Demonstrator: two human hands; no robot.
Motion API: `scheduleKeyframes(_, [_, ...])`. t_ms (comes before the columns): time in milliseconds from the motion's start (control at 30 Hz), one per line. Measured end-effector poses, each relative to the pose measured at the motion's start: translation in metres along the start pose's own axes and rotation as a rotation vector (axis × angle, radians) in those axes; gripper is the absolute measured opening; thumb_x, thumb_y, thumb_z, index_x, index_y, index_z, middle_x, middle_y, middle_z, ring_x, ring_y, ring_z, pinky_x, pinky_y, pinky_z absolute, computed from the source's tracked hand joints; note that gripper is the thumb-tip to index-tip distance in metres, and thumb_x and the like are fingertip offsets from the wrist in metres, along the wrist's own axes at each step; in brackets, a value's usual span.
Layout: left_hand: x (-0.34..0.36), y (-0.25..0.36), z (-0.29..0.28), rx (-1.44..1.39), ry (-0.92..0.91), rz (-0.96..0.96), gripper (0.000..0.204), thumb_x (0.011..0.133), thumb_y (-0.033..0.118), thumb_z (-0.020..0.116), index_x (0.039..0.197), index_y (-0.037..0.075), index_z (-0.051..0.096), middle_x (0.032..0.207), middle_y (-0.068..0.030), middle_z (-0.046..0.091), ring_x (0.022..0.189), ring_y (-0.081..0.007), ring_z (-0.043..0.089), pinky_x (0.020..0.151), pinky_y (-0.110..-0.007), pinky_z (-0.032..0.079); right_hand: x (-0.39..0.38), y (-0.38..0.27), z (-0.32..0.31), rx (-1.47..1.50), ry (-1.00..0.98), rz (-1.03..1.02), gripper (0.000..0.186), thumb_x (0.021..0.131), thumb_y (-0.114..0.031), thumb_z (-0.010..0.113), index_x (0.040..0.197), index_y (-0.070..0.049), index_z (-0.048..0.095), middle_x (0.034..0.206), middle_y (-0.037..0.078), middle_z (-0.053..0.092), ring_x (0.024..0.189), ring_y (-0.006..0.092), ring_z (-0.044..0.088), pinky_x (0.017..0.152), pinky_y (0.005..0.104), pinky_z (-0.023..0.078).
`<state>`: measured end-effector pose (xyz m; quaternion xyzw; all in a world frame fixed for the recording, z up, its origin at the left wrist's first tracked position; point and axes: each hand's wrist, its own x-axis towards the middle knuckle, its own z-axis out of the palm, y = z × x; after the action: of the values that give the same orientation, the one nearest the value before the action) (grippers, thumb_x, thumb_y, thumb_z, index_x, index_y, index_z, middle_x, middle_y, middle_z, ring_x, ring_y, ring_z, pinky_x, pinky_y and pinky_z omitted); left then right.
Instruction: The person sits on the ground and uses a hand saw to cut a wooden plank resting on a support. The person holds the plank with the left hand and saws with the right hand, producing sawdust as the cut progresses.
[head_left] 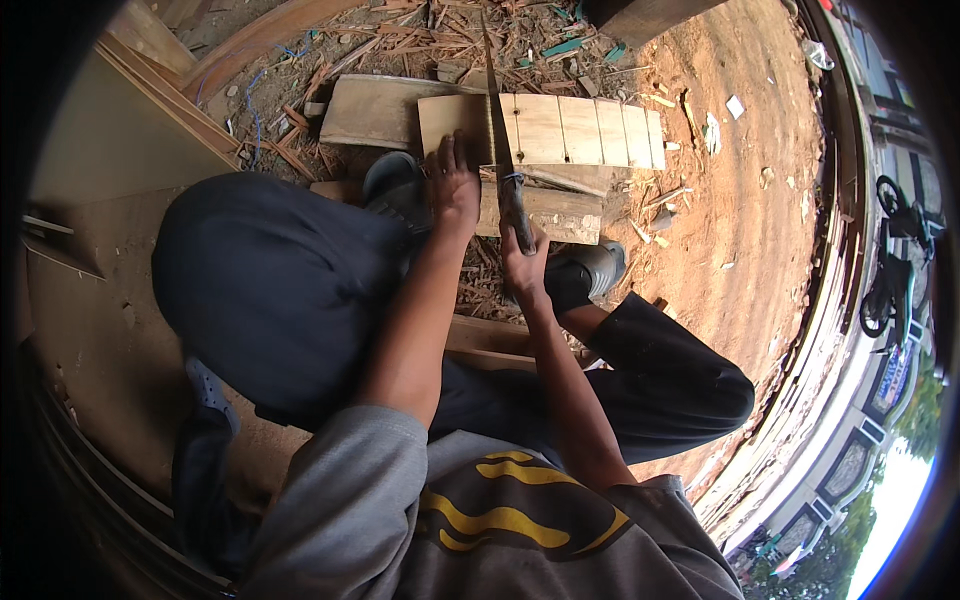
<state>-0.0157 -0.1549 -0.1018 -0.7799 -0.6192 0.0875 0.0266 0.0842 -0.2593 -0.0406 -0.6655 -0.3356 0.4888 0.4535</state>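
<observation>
My right hand [524, 262] is closed round the handle of a handsaw [499, 120]. Its long blade points away from me and crosses a pale wooden board [585, 130], which is marked with several crosswise lines. To the left of the blade, my left hand [456, 188] rests with its fingers stretched out on the near edge of this board. The board lies across other pieces of wood: a weathered plank [370, 112] shows beyond its left end, and a rough plank [560, 215] lies nearer to me. My shoes stand close to the planks on both sides.
Wood scraps [400, 45] and splinters litter the ground beyond the boards. A large flat panel [110, 140] leans at the left, near a blue shoe [212, 395]. Bare orange-brown ground [740, 200] stretches right, toward stacked long timber [800, 370] and parked two-wheelers [890, 285].
</observation>
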Motion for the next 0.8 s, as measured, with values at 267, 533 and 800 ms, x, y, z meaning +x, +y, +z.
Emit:
scheduleKeyframes(267, [0.057,-0.040,-0.125,-0.117,-0.865,0.285,0.041,0.083,0.025,0.059,0.120,0.010,0.060,0.126,-0.0112,0.056,0.117,-0.0239,0.053,0.096,-0.038,0.042,0.023,-0.027,0.006,-0.095,0.014,-0.099,0.023,0.087,-0.017,0.056,0.072,0.000,0.050,0.058,-0.002,0.042,0.057,0.0067,0.037,0.050,0.0282,0.033])
scheduleKeyframes(533, [0.182,-0.196,-0.341,-0.165,0.006,0.274,0.057,0.083,0.024,0.056,0.136,0.010,0.041,0.121,-0.0192,0.057,0.114,-0.0321,0.054,0.096,-0.041,0.042,-0.001,0.010,0.005,0.022,-0.049,-0.096,0.017,0.089,-0.013,0.056,0.075,-0.005,0.050,0.062,-0.006,0.039,0.056,0.0044,0.036,0.049,0.0245,0.031])
scheduleKeyframes(800, [0.003,-0.258,-0.236,-1.068,-0.088,-0.051,0.042,0.090,0.023,0.056,0.129,0.011,0.050,0.110,-0.0072,0.064,0.092,-0.0168,0.059,0.082,-0.031,0.047,0.018,-0.016,-0.003,0.048,-0.002,-0.017,0.019,0.088,-0.013,0.057,0.073,-0.003,0.052,0.062,-0.005,0.040,0.059,0.0045,0.036,0.051,0.0255,0.030])
